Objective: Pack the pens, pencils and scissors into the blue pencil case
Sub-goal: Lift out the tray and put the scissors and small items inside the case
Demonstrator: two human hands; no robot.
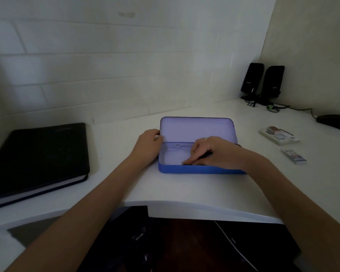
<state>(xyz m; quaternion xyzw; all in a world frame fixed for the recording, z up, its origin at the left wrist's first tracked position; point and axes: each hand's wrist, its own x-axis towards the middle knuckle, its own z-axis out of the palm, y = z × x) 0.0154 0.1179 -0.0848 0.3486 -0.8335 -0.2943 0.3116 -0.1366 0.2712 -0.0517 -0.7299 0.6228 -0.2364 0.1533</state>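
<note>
Dim light, white desk set into a corner of white block wall.

Blue rectangular hard-shell pencil case sits near the middle of the desk, lid up and leaning back toward the wall, pale inner face of the lid showing. Tray part lies flat, long side facing the person.

Left hand is at the case's left end, fingers curled against the edge where lid meets tray; thumb side touches the lid corner. It looks to be steadying the case; how firm the grip is, cannot tell.

Right hand reaches into the tray from the right, palm down, fingers drawn together and pointing left along the near inner wall. A thin dark object lies under the fingers, mostly hidden; too blurred to name. Whether the fingers pinch it or only press on it, cannot tell.

Left of the case, well apart: large black closed binder-style book, white page edges visible on its near side.

Far right corner: two black upright desktop speakers side by side, cables trailing beside them. Near these, a black computer mouse.

Right of the case: a small flat white packet with coloured contents, and nearer the edge a smaller white packet. Contents unreadable.
</note>
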